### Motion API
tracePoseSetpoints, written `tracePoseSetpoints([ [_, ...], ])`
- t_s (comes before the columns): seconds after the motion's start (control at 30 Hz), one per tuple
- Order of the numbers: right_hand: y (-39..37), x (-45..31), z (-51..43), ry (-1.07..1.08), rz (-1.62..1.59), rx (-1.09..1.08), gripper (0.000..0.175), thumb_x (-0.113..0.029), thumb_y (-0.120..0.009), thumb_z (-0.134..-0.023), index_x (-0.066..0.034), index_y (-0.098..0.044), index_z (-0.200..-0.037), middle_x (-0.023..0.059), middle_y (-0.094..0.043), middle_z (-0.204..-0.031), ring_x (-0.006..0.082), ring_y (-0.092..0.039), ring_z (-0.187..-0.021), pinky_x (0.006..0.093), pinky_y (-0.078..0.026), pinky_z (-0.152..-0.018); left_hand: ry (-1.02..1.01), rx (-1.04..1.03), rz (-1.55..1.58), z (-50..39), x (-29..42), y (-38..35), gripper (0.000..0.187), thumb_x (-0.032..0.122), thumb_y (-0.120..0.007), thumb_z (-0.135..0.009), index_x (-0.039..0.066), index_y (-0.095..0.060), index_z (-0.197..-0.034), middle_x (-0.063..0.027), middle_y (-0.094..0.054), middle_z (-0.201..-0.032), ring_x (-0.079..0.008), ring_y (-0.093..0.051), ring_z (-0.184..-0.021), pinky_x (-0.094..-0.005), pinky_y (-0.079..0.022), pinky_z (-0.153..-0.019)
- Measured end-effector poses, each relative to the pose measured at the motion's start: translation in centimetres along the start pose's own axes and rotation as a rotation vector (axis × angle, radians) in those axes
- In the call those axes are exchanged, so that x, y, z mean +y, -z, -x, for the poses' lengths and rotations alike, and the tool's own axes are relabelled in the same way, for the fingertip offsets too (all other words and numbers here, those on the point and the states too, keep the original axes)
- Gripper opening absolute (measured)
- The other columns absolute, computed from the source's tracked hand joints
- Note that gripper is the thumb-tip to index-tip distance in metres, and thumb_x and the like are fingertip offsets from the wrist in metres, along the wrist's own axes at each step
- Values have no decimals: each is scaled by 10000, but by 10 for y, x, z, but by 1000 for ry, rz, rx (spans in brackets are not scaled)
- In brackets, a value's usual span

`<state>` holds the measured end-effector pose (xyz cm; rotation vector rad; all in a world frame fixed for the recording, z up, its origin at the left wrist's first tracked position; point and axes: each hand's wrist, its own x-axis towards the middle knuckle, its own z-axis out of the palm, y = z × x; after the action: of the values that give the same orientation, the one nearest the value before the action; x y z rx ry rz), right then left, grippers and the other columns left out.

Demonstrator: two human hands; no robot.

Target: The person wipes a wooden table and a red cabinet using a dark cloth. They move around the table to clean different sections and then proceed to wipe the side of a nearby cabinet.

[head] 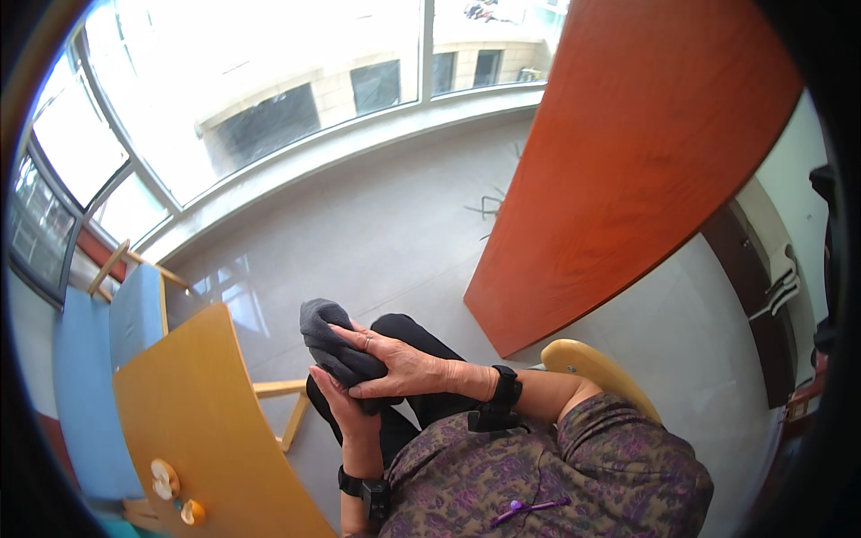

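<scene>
A dark grey cloth, bunched up, is held between both hands above the person's lap. My right hand grips it from above, its fingers stretched over the folds and a ring on one finger. Below, my left hand supports the cloth, with part of its palm and fingers hidden by cloth and the other hand. Each wrist wears a black band with a small box, one at the right wrist and one at the left. Black trousers show beneath the hands.
A wooden table stands at the left, with pieces of orange peel on it. Behind it are a blue cushioned seat and windows. A large reddish-brown tabletop fills the upper right. A wooden chair back is beside my right arm.
</scene>
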<state>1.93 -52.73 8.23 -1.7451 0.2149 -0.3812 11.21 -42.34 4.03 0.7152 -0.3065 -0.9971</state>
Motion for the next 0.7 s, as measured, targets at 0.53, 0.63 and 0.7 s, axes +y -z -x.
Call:
tracePoseSetpoints([
  [0.53,107,-116,116,279,-105,951,396,-66,-701,-814,11,-613,-1192,58,-656,-1080,120,-604,-1012,267,-485,-900,214,-893,405,-34,-41,-140,608,514,-290,-1040,55,-525,-1363,-115,-555,-1380,-239,-516,-1268,-405,-373,-1077],
  [0.63,104,-162,158,361,-311,1039,348,-113,-669,-841,11,-630,-1165,62,-677,-1023,134,-636,-953,268,-508,-856,393,-922,490,-44,-68,-154,625,489,-258,-1048,56,-698,-1144,-134,-702,-1151,-266,-640,-1108,-443,-425,-1027],
  [0.7,100,-195,186,444,-406,1049,334,-144,-651,-856,9,-638,-1153,66,-689,-986,149,-655,-914,277,-522,-837,185,-917,-358,-40,-101,-165,516,408,-376,-1052,0,-678,-1144,-94,-707,-1043,-189,-636,-995,-351,-463,-927],
])
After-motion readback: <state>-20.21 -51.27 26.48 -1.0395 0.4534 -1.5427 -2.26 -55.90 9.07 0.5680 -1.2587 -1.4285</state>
